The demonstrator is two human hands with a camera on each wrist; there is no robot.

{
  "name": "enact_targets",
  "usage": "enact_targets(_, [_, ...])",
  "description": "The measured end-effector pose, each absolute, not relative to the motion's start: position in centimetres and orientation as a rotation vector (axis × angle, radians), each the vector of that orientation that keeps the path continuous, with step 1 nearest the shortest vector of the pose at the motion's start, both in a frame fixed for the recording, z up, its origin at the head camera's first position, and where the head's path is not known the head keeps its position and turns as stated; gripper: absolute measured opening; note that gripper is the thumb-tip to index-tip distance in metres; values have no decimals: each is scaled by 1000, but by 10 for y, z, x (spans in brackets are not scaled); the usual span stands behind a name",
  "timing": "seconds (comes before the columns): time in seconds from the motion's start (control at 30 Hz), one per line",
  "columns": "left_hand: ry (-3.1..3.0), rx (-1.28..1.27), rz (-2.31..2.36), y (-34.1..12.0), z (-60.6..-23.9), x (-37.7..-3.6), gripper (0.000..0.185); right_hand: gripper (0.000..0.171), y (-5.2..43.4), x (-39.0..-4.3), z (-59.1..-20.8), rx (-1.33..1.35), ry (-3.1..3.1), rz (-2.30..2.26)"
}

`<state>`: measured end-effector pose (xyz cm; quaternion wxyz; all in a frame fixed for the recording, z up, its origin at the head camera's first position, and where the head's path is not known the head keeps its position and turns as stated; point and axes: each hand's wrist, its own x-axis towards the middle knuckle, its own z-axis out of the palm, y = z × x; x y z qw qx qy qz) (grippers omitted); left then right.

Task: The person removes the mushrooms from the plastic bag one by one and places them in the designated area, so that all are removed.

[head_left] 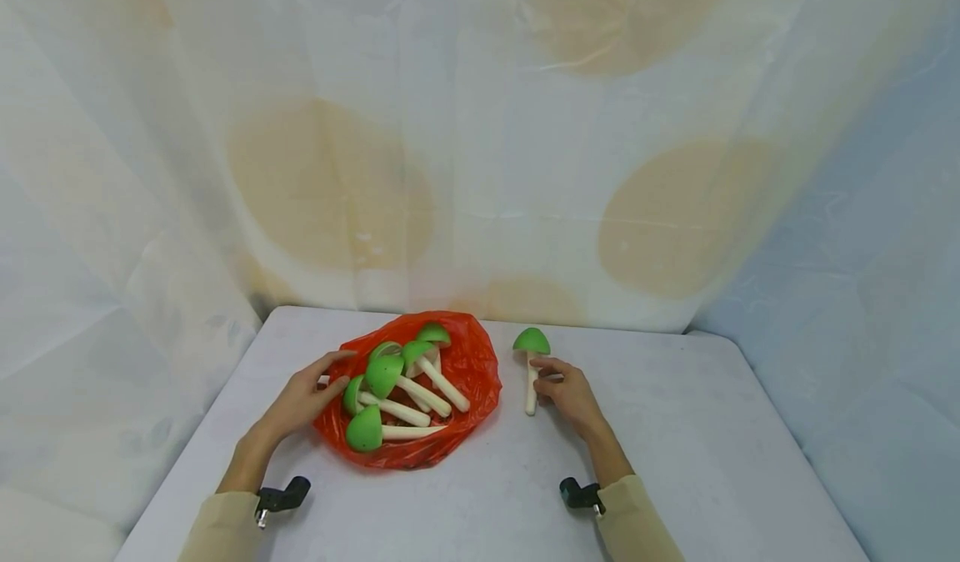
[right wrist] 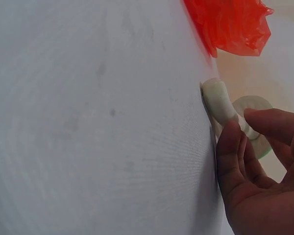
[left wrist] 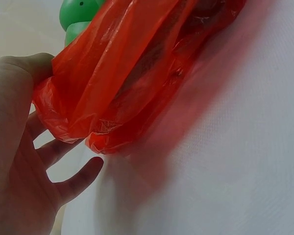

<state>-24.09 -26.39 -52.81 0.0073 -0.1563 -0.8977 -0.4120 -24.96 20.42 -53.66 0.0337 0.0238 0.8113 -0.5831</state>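
Beside the red bag, right hand pinched a mushroom — light, stiff — by its stem; left hand, fingers spread, held the bag's edge.

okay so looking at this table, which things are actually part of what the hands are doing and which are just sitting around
In use:
- lone mushroom, its stem pinched by the right hand
- red plastic bag, its edge touched by the left hand
- green-capped mushrooms piled in the bag

Just there:
- white table
- spotted cloth backdrop
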Motion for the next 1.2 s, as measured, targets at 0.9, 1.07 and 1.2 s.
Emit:
enact_targets(0.9, [-2786,-519,-1263,-262,-524,-242,41,39,199,-252,-527,17,2468,-1815])
enact_targets(1.07, [-2790,-512,-1270,-262,-525,-242,41,38,196,-251,-522,-44,2458,-1836])
enact_targets(1.2, [-2789,-513,-1276,-262,-527,-242,42,39,194,-250,-518,-103,2436,-1839])
